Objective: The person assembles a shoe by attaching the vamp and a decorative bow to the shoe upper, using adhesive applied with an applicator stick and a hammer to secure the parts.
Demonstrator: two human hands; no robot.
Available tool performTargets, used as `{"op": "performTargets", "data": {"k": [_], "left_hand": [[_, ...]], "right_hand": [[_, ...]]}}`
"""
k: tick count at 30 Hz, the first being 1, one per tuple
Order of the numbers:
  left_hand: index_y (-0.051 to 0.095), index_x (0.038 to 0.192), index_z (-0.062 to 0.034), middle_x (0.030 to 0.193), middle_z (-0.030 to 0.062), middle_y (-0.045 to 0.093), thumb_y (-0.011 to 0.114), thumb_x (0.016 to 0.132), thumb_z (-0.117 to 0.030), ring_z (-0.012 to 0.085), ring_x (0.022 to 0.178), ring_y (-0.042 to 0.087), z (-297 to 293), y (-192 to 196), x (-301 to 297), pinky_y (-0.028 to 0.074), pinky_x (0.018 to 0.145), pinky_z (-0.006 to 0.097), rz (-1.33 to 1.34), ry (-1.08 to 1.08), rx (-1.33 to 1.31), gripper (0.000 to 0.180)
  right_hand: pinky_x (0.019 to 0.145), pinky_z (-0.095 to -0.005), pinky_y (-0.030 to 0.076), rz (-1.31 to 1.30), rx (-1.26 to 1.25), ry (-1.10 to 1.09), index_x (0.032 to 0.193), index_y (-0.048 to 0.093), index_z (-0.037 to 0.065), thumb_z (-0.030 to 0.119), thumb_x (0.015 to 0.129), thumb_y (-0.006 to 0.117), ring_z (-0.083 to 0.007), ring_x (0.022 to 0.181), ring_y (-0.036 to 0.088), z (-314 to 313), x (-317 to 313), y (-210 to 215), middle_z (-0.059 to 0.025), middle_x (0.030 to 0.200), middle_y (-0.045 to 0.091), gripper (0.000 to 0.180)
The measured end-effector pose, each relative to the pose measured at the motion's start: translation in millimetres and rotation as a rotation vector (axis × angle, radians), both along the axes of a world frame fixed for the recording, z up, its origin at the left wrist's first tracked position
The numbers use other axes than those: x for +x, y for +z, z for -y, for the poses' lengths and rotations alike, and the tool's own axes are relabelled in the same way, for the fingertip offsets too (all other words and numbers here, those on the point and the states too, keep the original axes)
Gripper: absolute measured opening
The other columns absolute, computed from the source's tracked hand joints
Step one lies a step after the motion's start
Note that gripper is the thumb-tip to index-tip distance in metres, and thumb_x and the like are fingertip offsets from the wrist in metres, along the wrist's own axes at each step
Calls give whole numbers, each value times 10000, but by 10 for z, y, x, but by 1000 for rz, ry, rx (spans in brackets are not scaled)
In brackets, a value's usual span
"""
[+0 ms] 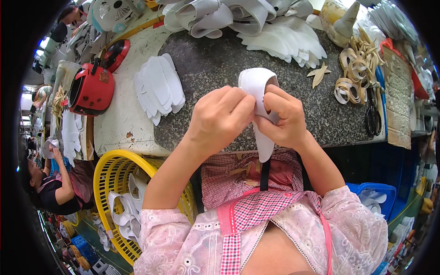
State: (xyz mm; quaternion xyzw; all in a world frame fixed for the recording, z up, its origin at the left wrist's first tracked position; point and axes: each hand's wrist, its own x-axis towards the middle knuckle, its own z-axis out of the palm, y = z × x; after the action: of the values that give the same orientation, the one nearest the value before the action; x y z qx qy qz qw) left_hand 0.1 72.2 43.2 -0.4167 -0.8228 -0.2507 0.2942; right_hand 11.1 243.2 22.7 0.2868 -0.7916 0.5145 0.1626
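Observation:
A white curved shoe upper is held between my two hands above the near edge of the table. My left hand is closed, its thumb and fingers pinching the left edge of the upper. My right hand curls round the right side, with fingers inside the opening and the thumb in front. The upper's narrow end hangs down toward my lap. Whatever small part may sit between my fingertips is hidden. Left of my hands lies a fanned stack of flat white sole-shaped pieces.
Piles of white uppers and flat white pieces lie at the back. Tan strip rolls and black scissors sit at right. A red container stands left; a yellow basket is beside me. A co-worker sits far left.

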Motion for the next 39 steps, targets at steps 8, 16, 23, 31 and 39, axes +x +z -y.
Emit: {"op": "performTargets", "data": {"k": [8, 16, 23, 31, 39], "left_hand": [[553, 809, -17, 711, 62, 516, 569, 738, 0, 155, 568, 521, -18, -181, -127, 436, 511, 260, 363, 135, 394, 75], [587, 830, -40, 788, 60, 571, 602, 726, 4, 183, 679, 564, -18, -99, -31, 469, 590, 277, 325, 94, 500, 114], [601, 856, -51, 796, 74, 577, 667, 678, -19, 244, 713, 582, -47, -53, -19, 494, 615, 328, 118, 47, 212, 192], [540, 813, -30, 739, 90, 532, 642, 685, 24, 218, 636, 556, -47, 78, -88, 480, 577, 297, 62, 44, 47, 173], [513, 846, -43, 726, 10, 529, 482, 858, -74, 68, 665, 500, 189, -123, -224, 424, 595, 209, 686, 222, 668, 46]], "right_hand": [[529, -265, 375, 207, -339, 43, 677, 480, -4, -27, 641, 588, -111, 618, 466, 36, -25, -139, -50, 697, 461, 116], [543, -231, 369, 279, -573, 58, 685, 491, -13, -37, 646, 575, -83, 658, 457, 85, -25, -160, -38, 740, 483, 96], [501, -267, 370, 142, -302, -43, 643, 411, 17, -9, 618, 601, -145, 557, 427, 46, -36, -205, -61, 664, 433, 193], [490, -303, 392, -62, -62, -74, 645, 416, 34, 4, 608, 616, -227, 539, 449, 57, -15, -32, -77, 671, 445, 206], [543, -235, 363, 239, -382, 44, 688, 440, 3, -34, 632, 582, -92, 627, 446, -7, -63, -247, -35, 700, 440, 157]]}}
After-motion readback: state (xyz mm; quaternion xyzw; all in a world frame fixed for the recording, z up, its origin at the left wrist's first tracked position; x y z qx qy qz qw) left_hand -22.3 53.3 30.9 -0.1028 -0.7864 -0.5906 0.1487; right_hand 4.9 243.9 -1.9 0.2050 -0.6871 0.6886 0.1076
